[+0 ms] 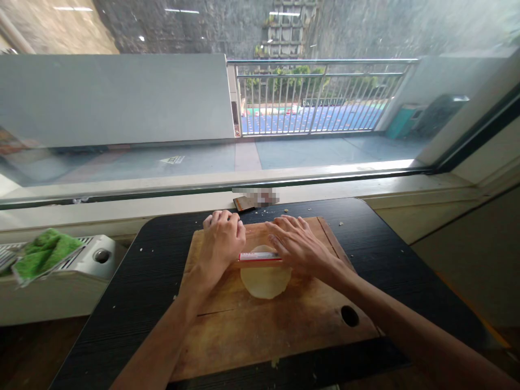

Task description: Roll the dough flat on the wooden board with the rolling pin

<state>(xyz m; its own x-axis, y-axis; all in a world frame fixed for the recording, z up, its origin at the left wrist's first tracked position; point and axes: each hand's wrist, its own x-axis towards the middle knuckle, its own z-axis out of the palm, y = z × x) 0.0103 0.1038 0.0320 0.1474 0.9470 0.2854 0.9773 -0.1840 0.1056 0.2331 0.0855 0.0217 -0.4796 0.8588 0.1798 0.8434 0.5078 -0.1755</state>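
Note:
A wooden rolling pin [260,264] with a red and white label lies crosswise over a round, flat sheet of pale dough [266,284]. My left hand [224,234] is curled over the pin's left end, its fingers bent. Over the right end is my right hand [298,244], palm down on the pin, with its fingers together and reaching forward. Both ends of the pin are hidden under my hands. Beneath the dough is a wooden cutting board [247,336] with a crack at the left and a round hole at the lower right.
The board rests on a black table [125,287] dotted with small crumbs. A small flat packet [244,203], partly blurred out, sits at the far table edge. To the left, a green cloth [47,252] is draped on a white unit [87,271]. A window [162,168] and its sill are beyond.

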